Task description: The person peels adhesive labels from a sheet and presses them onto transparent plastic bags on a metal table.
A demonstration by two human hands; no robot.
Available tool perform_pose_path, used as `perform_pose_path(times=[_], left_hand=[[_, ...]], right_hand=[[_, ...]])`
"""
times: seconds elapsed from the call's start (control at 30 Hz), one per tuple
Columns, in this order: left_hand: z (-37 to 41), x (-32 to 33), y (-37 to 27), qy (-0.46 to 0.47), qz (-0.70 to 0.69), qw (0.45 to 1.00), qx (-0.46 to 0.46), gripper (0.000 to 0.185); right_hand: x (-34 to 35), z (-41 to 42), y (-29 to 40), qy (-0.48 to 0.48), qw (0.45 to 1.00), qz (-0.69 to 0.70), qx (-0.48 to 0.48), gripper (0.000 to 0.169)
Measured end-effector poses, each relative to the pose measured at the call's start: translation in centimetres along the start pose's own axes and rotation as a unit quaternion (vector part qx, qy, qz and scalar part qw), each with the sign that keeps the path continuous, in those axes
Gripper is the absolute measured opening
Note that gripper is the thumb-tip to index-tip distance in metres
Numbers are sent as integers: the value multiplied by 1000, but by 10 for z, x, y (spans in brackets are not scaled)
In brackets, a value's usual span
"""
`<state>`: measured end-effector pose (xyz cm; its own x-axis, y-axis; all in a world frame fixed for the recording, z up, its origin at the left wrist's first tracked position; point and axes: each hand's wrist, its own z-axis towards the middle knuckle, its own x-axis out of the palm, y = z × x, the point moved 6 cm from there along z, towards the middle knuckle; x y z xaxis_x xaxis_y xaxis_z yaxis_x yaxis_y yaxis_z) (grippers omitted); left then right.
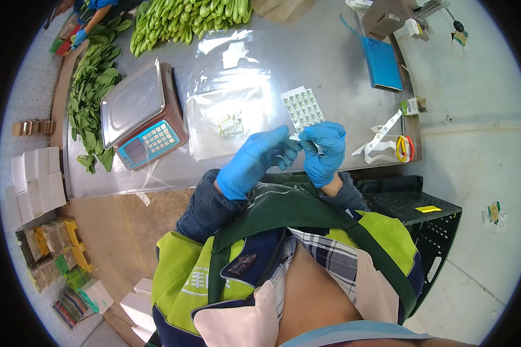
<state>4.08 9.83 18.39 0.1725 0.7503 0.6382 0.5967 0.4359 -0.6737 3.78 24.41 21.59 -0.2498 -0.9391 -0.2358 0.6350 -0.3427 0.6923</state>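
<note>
My blue-gloved left hand (262, 156) and blue-gloved right hand (325, 149) meet just above the table's near edge. A sheet of small green-and-white stickers (304, 108) reaches away from my right hand, whose fingers are closed on its near end. Between the fingertips of both hands shows a small white label (294, 137); which fingers pinch it is hard to see. The left fingers are curled, with the thumb pointing towards the sheet. Left of the hands lies a stack of clear plastic bags (208, 134), with several printed labels (231, 126) on top.
A weighing scale (150, 143) stands left, beside leafy greens (93, 91). Stalked green vegetables (191, 19) are piled at the back. Scissors (403, 148), a paper strip (382, 134) and a blue notebook (381, 63) lie right. A co-worker's gloved hand (79, 39) is far left. A black crate (434, 234) stands right.
</note>
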Motion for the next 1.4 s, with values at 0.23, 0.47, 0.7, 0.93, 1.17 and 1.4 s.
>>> perform_pose_path(times=[0.23,0.47,0.7,0.93,1.17,1.4], left_hand=[[0,-10,-14,-1,141,989,-44,20],[-6,-1,-36,-139,253,947,141,9],[-3,-49,-28,-250,259,900,247,8],[-3,-18,-18,-223,325,889,233,12],[-13,10,-22,-215,518,759,331,17],[-18,12,-30,-308,496,735,345,36]], right_hand=[[1,-3,5,164,983,-45,-70,24],[-2,-6,-7,66,987,120,80,77],[-42,15,-23,-49,982,-18,181,86],[24,-11,-31,94,872,286,386,57],[20,-18,-31,105,873,263,397,46],[15,-18,-34,80,873,308,369,42]])
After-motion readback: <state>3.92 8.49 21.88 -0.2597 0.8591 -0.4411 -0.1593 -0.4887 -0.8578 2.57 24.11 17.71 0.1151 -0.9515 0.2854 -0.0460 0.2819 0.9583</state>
